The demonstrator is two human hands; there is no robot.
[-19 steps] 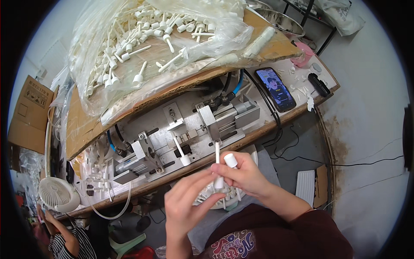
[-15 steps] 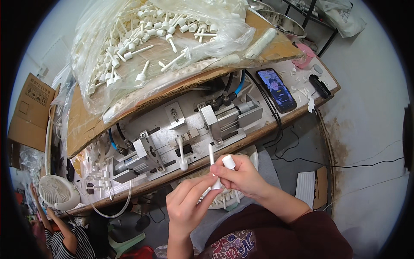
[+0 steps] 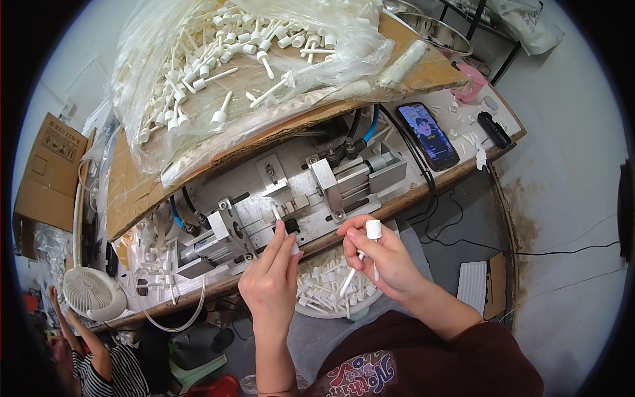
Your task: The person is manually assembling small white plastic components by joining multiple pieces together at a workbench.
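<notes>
White capped stick [image 3: 374, 229], maroon shirt [image 3: 456, 360], black-and-white striped top [image 3: 128, 372]

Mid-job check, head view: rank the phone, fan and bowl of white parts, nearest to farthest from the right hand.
1. Bowl: just below and left of the right hand.
2. Phone: above it, toward the right.
3. Fan: far over on the left.

Stemmed caps [image 3: 263, 57] behind and before the fixture [image 3: 291, 207]

Behind, caps lie in a plastic bag [image 3: 360, 49] on cardboard [image 3: 132, 205]. Before the bench [image 3: 387, 214], more lie in a basin [image 3: 368, 304]. 1 phone [image 3: 428, 135] lies on the bench, right of the fixture; 1 fan [image 3: 94, 293] is at left.
</notes>
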